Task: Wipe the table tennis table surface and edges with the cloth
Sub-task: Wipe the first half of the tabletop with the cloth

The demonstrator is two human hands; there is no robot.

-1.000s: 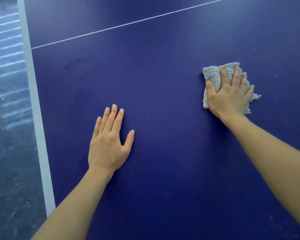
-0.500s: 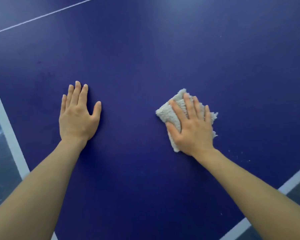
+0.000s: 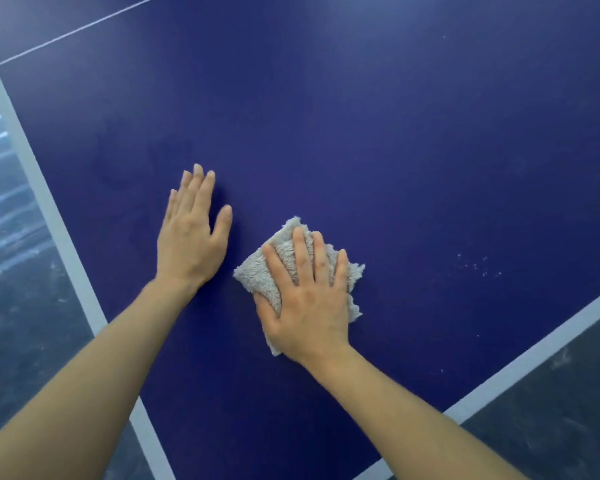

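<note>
The pale grey fluffy folded cloth (image 3: pixel 257 277) lay in the lower centre of the frame on the dark blue table tennis table (image 3: pixel 395 150), pinned flat beneath the right hand (image 3: pixel 309 306). That hand was released rather than grasping, its fingers straight and spread over the pile, pressing down. The left hand (image 3: pixel 187 244) rested just beside the cloth on its left, palm flat on bare blue surface, fingers straight and holding nothing, apparently as a brace. The fold looked a little longer along the line of the right forearm, running from lower centre up toward the left. A scatter of pale specks (image 3: pixel 478 265) sat well to the right of the cloth, at the right middle of the frame. Below them the white edge band (image 3: pixel 534 362) crossed the lower right corner above the dark floor (image 3: pixel 551 427). Both lay on the right hand's side, so a rightward sweep by that hand seemed the likely call, with the left hand poorly placed to help.
</note>
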